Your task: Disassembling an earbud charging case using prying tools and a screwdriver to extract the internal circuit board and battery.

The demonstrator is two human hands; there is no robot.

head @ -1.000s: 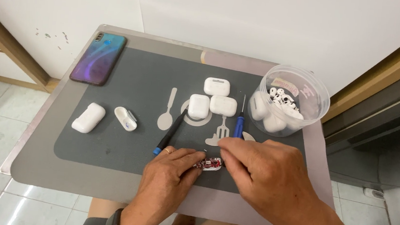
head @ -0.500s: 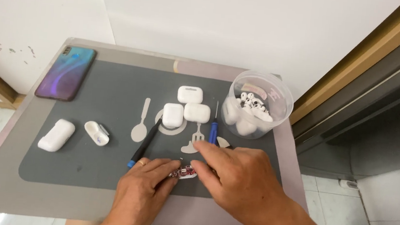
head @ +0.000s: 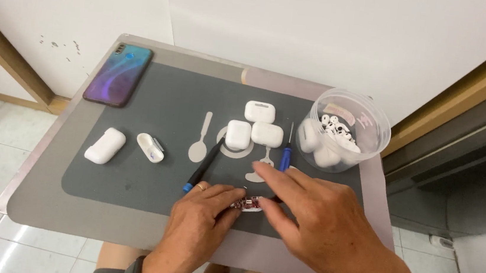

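- While both hands work at the near edge of the grey mat (head: 156, 116), the left hand (head: 196, 221) pinches a small red circuit board (head: 246, 203) between its fingertips, so its grip is closed on this part.
- The right hand (head: 318, 215) lies just to the right of the board, fingers stretched flat and a little apart, the fingertips touching the board; this grip is open and holds nothing.
- The board is on the near middle of the mat, between the two hands.
- A black tool with a blue tip (head: 205, 164) lies tilted just beyond the left hand.
- A blue screwdriver (head: 287, 149) lies beyond the right hand.
- Three white earbud cases (head: 254, 127) sit together at the middle of the mat.
- A clear round tub (head: 344, 131) with white earbud parts stands on the far right.
- On the left lie a white case (head: 105, 145) and an open case half (head: 150, 147).
- A phone (head: 119, 75) rests at the far left corner of the desk (head: 41, 194).
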